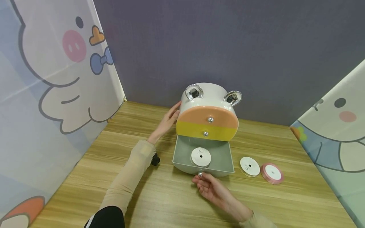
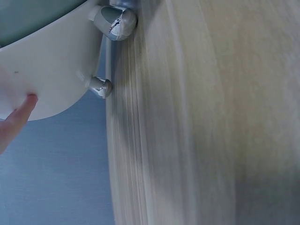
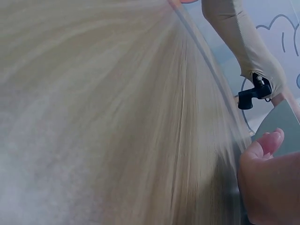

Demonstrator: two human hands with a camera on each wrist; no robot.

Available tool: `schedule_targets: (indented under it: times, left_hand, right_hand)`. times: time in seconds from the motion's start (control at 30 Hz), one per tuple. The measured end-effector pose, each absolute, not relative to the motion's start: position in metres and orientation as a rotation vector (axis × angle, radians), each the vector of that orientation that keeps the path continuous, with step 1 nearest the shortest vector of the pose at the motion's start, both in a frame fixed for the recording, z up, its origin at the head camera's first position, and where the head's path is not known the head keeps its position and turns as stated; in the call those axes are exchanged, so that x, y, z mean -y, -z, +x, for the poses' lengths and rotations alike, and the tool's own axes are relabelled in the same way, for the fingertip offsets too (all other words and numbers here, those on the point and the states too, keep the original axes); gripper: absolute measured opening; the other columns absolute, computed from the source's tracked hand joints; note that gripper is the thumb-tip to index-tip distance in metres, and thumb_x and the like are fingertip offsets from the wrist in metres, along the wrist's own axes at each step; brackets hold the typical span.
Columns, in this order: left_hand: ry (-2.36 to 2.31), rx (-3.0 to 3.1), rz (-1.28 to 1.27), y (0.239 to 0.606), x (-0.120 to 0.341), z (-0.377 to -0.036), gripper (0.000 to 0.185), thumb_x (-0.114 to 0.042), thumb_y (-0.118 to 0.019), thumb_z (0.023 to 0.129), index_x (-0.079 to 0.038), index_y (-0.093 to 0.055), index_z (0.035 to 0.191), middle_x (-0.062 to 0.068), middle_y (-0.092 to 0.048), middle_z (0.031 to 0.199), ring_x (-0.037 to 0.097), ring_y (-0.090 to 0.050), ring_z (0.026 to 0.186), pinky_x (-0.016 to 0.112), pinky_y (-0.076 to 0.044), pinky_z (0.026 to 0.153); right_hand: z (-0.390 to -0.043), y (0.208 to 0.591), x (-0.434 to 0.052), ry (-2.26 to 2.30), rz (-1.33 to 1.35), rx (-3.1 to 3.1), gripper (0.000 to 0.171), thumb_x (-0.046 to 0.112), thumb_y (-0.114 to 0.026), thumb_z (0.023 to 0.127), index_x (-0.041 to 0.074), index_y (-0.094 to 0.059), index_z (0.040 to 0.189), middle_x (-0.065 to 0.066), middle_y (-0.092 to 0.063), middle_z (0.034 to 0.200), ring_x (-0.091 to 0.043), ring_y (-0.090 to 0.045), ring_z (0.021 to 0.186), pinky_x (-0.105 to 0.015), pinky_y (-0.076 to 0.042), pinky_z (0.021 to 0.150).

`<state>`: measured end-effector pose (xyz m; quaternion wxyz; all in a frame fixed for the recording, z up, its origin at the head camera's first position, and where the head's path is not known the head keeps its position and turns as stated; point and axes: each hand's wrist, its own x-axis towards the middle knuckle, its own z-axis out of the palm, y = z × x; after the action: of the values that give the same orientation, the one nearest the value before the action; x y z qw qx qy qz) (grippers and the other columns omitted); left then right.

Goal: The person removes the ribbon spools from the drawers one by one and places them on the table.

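Note:
A small cabinet [image 1: 206, 93] with a white body and silver eye-like rings stands on the table, orange and yellow drawer fronts above a grey-green drawer [image 1: 182, 152] pulled out at the bottom. Inside that drawer lies a white ribbon spool [image 1: 196, 160]. My left hand [image 1: 166, 123] rests with extended fingers against the cabinet's left side; in the left wrist view a fingertip [image 2: 31, 99] touches the white shell. With thumb and fingers, my right hand [image 1: 214, 192] pinches the drawer's silver knob [image 1: 200, 174]. The right wrist view shows that hand's thumb [image 3: 273, 140] by the drawer front.
To the right of the drawer, another white spool [image 1: 247, 164] and a pink ribbon spool [image 1: 276, 180] lie flat on the wooden table [image 1: 159, 202]. A dark wall panel [image 1: 228, 41] rises behind the cabinet, with cartoon-printed sheets on both sides. Silver feet [image 2: 115, 23] support the cabinet.

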<state>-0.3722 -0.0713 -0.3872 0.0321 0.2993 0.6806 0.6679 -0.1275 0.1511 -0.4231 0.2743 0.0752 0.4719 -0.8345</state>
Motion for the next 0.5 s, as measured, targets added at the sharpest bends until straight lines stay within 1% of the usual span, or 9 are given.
schedule_targets:
  times: [0.1,0.17,0.3,0.4,0.47,0.5]
  left_hand:
    - [-2.057,-2.103,0.927,0.387,0.071,-0.371,0.052,-0.025,-0.036,0.109,-0.024,-0.023,0.159,0.025,-0.046,0.147,0.043,-0.051,0.133,0.051,-0.050,0.107]
    - [-2.065,-2.092,0.925,0.386,0.071,-0.371,0.052,-0.026,-0.036,0.109,-0.023,-0.023,0.160,0.026,-0.046,0.147,0.044,-0.051,0.133,0.053,-0.049,0.107]
    - [-2.075,-2.071,0.923,0.387,0.072,-0.371,0.052,-0.024,-0.035,0.109,-0.023,-0.021,0.160,0.027,-0.045,0.148,0.045,-0.049,0.134,0.056,-0.048,0.107]
    - [-2.076,-2.068,0.926,0.386,0.072,-0.370,0.052,-0.027,-0.036,0.109,-0.024,-0.022,0.160,0.027,-0.045,0.148,0.045,-0.049,0.134,0.057,-0.047,0.108]
    - [-2.080,-2.067,0.933,0.387,0.071,-0.370,0.054,-0.033,-0.038,0.108,-0.024,-0.024,0.159,0.027,-0.046,0.147,0.045,-0.050,0.134,0.057,-0.047,0.108]
    - [-2.079,-2.069,0.936,0.387,0.071,-0.370,0.054,-0.034,-0.038,0.108,-0.025,-0.024,0.159,0.026,-0.046,0.147,0.044,-0.050,0.134,0.056,-0.047,0.108]
  right_hand:
    - [-0.127,0.422,-0.152,2.220,0.184,-1.278,0.026,0.024,-0.043,0.107,0.011,-0.065,0.103,0.002,-0.076,0.101,-0.001,-0.066,0.086,-0.012,-0.054,0.080]
    - [-0.126,0.421,-0.154,2.187,0.150,-1.279,0.029,0.028,-0.042,0.107,0.010,-0.065,0.106,0.001,-0.075,0.103,-0.002,-0.066,0.090,-0.013,-0.054,0.083]
    - [-0.126,0.416,-0.162,2.088,0.000,-1.267,0.041,0.033,-0.033,0.109,0.011,-0.067,0.110,0.000,-0.075,0.108,-0.005,-0.068,0.096,-0.016,-0.055,0.089]
    - [-0.126,0.404,-0.169,2.004,-0.178,-1.308,0.044,0.030,-0.028,0.111,0.011,-0.068,0.114,0.000,-0.075,0.112,-0.005,-0.068,0.097,-0.018,-0.056,0.090]
    - [-0.127,0.392,-0.174,1.959,-0.337,-1.370,0.044,0.025,-0.026,0.111,0.008,-0.065,0.120,0.000,-0.074,0.116,-0.006,-0.068,0.098,-0.020,-0.057,0.091]
    - [-0.127,0.386,-0.176,1.943,-0.421,-1.419,0.043,0.022,-0.026,0.111,0.004,-0.064,0.122,-0.001,-0.073,0.117,-0.006,-0.068,0.098,-0.020,-0.058,0.091]
